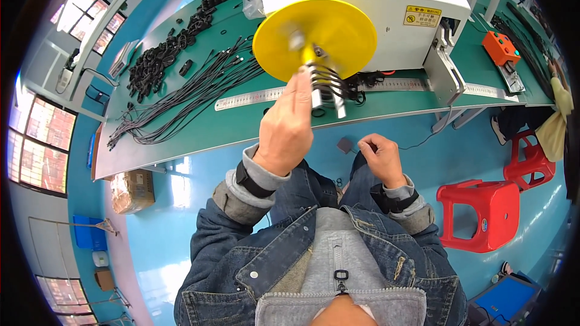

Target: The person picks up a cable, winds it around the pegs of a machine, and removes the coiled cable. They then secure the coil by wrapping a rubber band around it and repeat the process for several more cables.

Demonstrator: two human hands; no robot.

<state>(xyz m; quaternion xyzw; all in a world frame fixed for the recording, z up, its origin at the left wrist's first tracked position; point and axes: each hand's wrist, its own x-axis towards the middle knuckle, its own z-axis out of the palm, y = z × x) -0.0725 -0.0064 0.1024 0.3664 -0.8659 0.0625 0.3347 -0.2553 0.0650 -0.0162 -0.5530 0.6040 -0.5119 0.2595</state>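
At the front of a white machine (393, 39), a yellow disc (350, 30) carries metal prongs with a black cable (326, 78) coiled around them. The disc's middle and the prongs are smeared by motion. My left hand (285, 130) is raised beside the coil, its fingers pressed together at the cable's left side. What lies between those fingertips is partly hidden. Over my lap, apart from the table, my right hand (383, 158) is curled closed, with nothing visible in it.
Long black cables (199, 93) lie on the green table (187, 136) at left, with a heap of coiled cables (160, 57) behind. A steel ruler (248, 98) runs along the front edge. An orange control box (500, 48) sits at right. Red stools (483, 211) stand on the floor.
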